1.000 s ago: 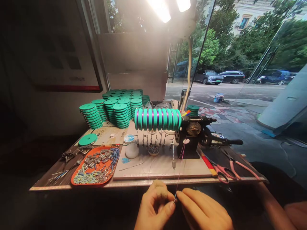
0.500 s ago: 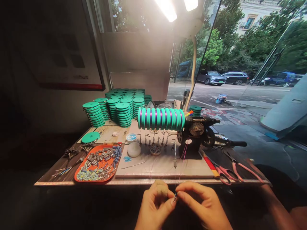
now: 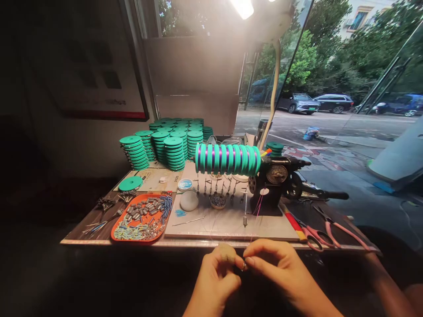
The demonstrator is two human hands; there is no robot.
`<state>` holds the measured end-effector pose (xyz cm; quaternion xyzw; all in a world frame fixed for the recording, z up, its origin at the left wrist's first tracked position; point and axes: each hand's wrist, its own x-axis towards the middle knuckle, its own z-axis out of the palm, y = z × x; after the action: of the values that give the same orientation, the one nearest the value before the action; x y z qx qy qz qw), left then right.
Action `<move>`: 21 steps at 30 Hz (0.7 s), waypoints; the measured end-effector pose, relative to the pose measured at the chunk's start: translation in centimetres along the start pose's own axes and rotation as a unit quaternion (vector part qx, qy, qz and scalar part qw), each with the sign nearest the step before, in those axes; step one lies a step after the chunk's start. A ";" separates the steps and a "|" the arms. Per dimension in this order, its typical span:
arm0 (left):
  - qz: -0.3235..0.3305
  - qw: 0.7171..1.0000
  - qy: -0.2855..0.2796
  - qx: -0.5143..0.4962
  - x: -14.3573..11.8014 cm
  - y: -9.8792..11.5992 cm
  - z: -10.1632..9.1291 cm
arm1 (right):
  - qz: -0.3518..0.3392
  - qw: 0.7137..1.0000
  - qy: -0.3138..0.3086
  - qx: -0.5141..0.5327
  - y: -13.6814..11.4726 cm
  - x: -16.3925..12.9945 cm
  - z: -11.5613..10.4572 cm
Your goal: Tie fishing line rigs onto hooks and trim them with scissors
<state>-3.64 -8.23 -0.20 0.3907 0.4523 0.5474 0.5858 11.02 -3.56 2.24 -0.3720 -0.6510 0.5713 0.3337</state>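
My left hand (image 3: 220,273) is closed in a pinch just past the front edge of the table, a tape round its index finger. At its fingertips glints a small metal fitting (image 3: 243,266), too small to name exactly. My right hand (image 3: 280,266) pinches at the same spot with thumb and index finger, the tips meeting the left ones. Thin pink line (image 3: 258,204) runs down from the black winding machine (image 3: 272,182) toward my hands. On the machine's shaft sits a row of green foam spools (image 3: 228,159) wound with purple line. Several small weights hang below the row.
Left of the hands lies an orange tray (image 3: 114,233) of metal weights and small coloured tubes. Stacks of green spools (image 3: 174,154) stand behind. To the right are scissors (image 3: 313,237) and pink-handled pliers (image 3: 346,233). Small dishes, including a white one (image 3: 189,201), sit mid-board.
The camera view has shifted, so the table things appear further right and slightly higher. My hands stay together at the small fitting; my left thumb has drawn back and curled down.
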 end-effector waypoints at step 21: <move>-0.150 0.965 -0.004 -0.216 0.1 -0.3 0.3 | -0.074 0.990 0.064 -0.102 -0.1 -0.6 0.2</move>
<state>-3.29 -8.11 -0.43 0.1852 0.3744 0.5363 0.7334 11.18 -4.20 2.28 -0.3903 -0.7090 0.4510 0.3762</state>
